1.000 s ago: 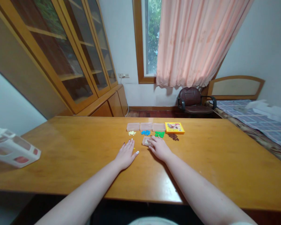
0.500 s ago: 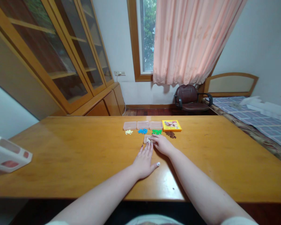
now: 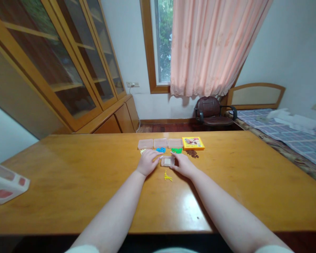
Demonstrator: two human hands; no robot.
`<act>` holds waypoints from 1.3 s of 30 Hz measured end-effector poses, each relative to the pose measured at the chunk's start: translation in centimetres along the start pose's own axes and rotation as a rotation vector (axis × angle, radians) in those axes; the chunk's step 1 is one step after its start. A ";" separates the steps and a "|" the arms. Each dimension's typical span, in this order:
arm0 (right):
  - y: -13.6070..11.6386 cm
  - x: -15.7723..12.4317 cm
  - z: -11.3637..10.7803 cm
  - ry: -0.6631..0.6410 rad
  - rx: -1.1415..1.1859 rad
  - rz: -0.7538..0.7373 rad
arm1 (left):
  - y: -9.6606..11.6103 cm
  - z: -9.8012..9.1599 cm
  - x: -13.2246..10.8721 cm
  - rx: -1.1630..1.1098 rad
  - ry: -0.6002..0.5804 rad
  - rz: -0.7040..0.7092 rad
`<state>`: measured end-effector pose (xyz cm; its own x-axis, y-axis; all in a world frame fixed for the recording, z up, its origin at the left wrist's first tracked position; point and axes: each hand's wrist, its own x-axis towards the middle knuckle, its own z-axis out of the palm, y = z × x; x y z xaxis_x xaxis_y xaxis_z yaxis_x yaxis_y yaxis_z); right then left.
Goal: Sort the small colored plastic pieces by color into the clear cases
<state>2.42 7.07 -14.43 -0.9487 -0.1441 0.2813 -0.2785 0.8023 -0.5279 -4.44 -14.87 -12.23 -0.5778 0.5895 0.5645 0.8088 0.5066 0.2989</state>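
A small clear plastic box point(image 3: 164, 163) with a whitish square in it sits on the table between my hands. My left hand point(image 3: 147, 163) is closed at the box's left edge, thumb and fingertips against its corner. My right hand point(image 3: 184, 165) grips the right side, fingers at the back and thumb at the front. Just in front lie some small yellow pieces point(image 3: 168, 176) in a branching shape. Behind the hands are piles of blue pieces point(image 3: 160, 150), green pieces point(image 3: 176, 150) and brown pieces point(image 3: 192, 154). My left hand partly covers the cream pieces point(image 3: 142, 151).
Three clear plastic trays point(image 3: 145, 143) stand in a row at the back, beside a yellow printed box point(image 3: 193, 143). A white plastic basket point(image 3: 9, 184) is at the table's left edge. Beyond the wooden table point(image 3: 81, 182) are a chair point(image 3: 209, 110) and a bed point(image 3: 274, 123).
My left hand has lifted off the tabletop and moved left and forward to the box's left side, uncovering the yellow pieces. My right hand has shifted from over the box to its right side.
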 end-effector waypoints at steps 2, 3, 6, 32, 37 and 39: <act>0.1 0.0 0.2 0.020 0.044 -0.009 | -0.2 0.4 -0.4 0.015 -0.108 0.007; 0.2 0.0 0.4 0.027 0.085 -0.015 | -0.1 0.6 -0.6 0.022 -0.169 0.007; 0.3 0.1 0.7 0.035 0.222 -0.027 | 0.2 0.8 -0.6 -0.002 -0.316 -0.008; -1.0 0.0 1.3 -0.077 0.878 0.128 | 2.5 -1.7 -0.3 -0.021 -0.453 0.016; -1.0 -0.1 1.2 -0.099 0.912 0.134 | 2.5 -1.8 -0.4 -0.042 -0.477 -0.012; -1.0 -0.1 1.1 -0.086 0.906 0.135 | 2.6 -1.8 -0.4 -0.059 -0.465 -0.011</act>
<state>2.62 5.66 -14.78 -0.9795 -0.1540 0.1298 -0.1404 0.0599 -0.9883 -1.94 -14.93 -10.27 -0.5629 0.8108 0.1602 0.7996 0.4852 0.3540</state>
